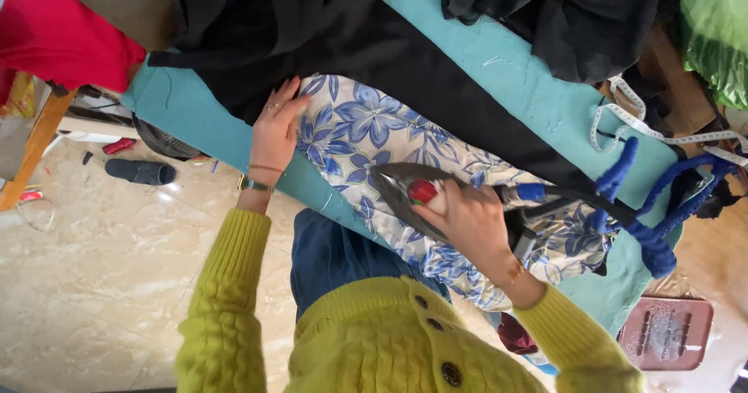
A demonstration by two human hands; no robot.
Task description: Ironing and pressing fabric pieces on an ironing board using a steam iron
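Teal padding covers the ironing board (538, 89), which runs slantwise across a pale tiled floor (101, 268). On it lies the floral cloth (374, 128), white with blue flowers, spread from the board's middle toward its near edge and hanging a little over that edge. The iron (409, 186) sits flat on the cloth, and the right hand (467, 222) is closed round its handle, thumb by a red knob. The left hand (276, 128) lies open, palm down, fingers spread on the cloth's far end, pinning it against the board.

To press well, I judge the left hand should keep the cloth taut and stay apart from the soleplate, while the iron glides along the weave without stopping.

Black fabric (374, 42) lies just beyond the floral cloth, touching it along one side, and could get caught under the iron. A blue cord (647, 198) loops near the board's right end, beside a measuring tape (639, 120); either may snag. A red cloth (54, 35) hangs off to the left, and a slipper (140, 171) rests on the floor.
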